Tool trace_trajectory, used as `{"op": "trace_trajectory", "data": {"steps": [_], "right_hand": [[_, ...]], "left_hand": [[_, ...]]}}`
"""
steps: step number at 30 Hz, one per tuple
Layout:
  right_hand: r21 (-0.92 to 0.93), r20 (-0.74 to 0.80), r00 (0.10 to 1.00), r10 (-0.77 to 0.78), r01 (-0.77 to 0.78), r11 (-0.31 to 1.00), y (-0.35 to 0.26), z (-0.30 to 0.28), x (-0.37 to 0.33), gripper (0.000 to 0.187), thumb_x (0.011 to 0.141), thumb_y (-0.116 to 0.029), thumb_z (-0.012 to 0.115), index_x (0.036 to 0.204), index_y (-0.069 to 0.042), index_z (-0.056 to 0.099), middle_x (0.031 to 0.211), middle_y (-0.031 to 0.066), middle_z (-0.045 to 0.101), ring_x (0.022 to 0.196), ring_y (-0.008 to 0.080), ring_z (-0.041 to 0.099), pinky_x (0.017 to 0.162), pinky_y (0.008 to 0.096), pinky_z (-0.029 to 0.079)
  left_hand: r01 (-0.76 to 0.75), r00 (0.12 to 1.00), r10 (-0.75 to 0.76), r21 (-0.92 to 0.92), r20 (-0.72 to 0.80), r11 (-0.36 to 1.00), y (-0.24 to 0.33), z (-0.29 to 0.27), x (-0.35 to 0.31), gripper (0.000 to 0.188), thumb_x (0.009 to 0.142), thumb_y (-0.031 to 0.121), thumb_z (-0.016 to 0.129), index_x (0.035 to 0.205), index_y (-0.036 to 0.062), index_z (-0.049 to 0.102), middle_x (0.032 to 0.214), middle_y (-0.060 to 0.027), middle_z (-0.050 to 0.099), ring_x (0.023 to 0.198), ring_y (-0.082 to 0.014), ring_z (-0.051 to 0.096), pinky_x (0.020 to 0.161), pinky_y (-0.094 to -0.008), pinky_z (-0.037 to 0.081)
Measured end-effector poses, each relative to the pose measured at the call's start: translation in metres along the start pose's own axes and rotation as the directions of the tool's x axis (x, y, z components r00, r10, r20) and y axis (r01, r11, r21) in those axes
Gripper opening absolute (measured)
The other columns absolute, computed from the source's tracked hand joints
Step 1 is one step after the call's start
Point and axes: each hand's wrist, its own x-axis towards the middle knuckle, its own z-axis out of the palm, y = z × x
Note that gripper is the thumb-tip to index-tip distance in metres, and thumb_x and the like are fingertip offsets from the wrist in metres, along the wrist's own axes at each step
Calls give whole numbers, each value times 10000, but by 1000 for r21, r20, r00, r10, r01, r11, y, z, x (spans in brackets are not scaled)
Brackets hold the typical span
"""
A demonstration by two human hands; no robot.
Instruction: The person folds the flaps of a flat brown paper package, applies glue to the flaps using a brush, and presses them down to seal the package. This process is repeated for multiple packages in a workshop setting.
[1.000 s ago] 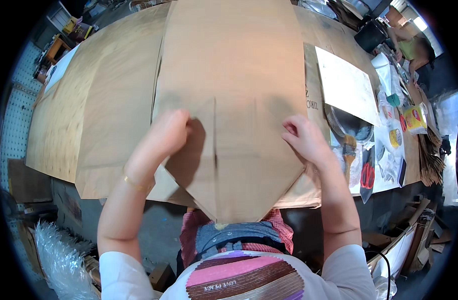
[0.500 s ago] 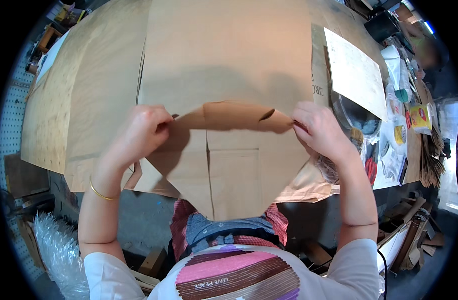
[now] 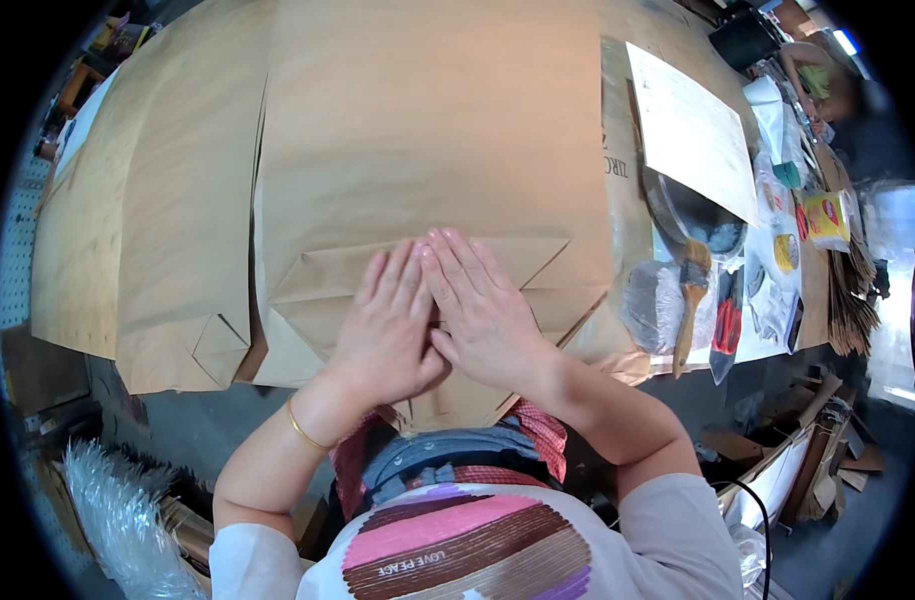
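A large brown paper bag point(image 3: 433, 140) lies flat across the table in front of me, its folded end towards my body. My left hand point(image 3: 386, 325) and my right hand point(image 3: 485, 310) press side by side on that folded end, fingers stretched out and palms down. Their fingertips nearly meet at the crease across the bag. Slanted folds show to either side of the hands, and a flap hangs over the table's near edge. Part of the folded end is hidden under my palms. A gold bangle circles my left wrist.
Another brown paper bag point(image 3: 183, 200) lies to the left. On the right are a white board point(image 3: 693, 130) over a round basin point(image 3: 698, 215), a paintbrush point(image 3: 692, 300), red-handled scissors point(image 3: 726, 325) and a yellow packet point(image 3: 828, 220). Plastic wrap point(image 3: 113, 510) sits on the floor at lower left.
Both hands have let go of the raised bag edge and come together in the middle. The folded end now lies flattened beneath them, and the brush and scissors show fully.
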Motion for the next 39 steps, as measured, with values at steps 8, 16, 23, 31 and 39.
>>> {"op": "trace_trajectory", "data": {"steps": [8, 16, 23, 31, 39], "right_hand": [[115, -227, 943, 243, -222, 968, 36, -5, -42, 939, 772, -401, 746, 1462, 34, 281, 1497, 237, 323, 1417, 374, 267, 1169, 450, 224], [441, -624, 717, 310, -5, 898, 54, -33, -7, 393, 746, -42, 737, 1127, -30, 644, 1004, 126, 644, 869, 294, 632, 781, 380, 522], [733, -408, 878, 252, 150, 664, -26, -27, 38, 306, 820, 7, 592, 1124, 20, 630, 962, 133, 583, 866, 312, 615, 728, 393, 512], [671, -460, 864, 206, 186, 718, -24, -25, 54, 309, 837, 1, 558, 1140, 35, 606, 945, 144, 573, 807, 329, 616, 686, 418, 511], [690, -351, 915, 201, 107, 716, -26, -32, 53, 271, 845, -15, 560, 1108, 30, 613, 919, 167, 573, 806, 354, 613, 680, 436, 503]], "left_hand": [[201, 971, -201, -18, -127, 979, -58, -12, -41, 984, 772, 400, 680, 1481, -74, 190, 1533, -276, 222, 1452, -383, 175, 1190, -459, 127], [222, 847, -387, -418, -365, 881, -40, -55, 7, 523, 774, 59, 711, 1253, -20, 517, 1136, -183, 623, 1067, -338, 596, 927, -403, 476], [96, 664, -319, -345, -677, 934, -36, -20, 31, 374, 736, 112, 790, 1046, 16, 605, 944, -142, 655, 868, -328, 635, 748, -385, 517], [9, 648, -380, -493, -660, 870, -42, -16, 30, 275, 749, 69, 765, 975, 6, 622, 857, -125, 655, 768, -282, 645, 683, -345, 521], [-49, 759, -309, -523, -573, 851, -49, -26, 18, 278, 787, 45, 711, 1052, 5, 637, 921, -134, 673, 821, -275, 655, 745, -348, 520]]}}
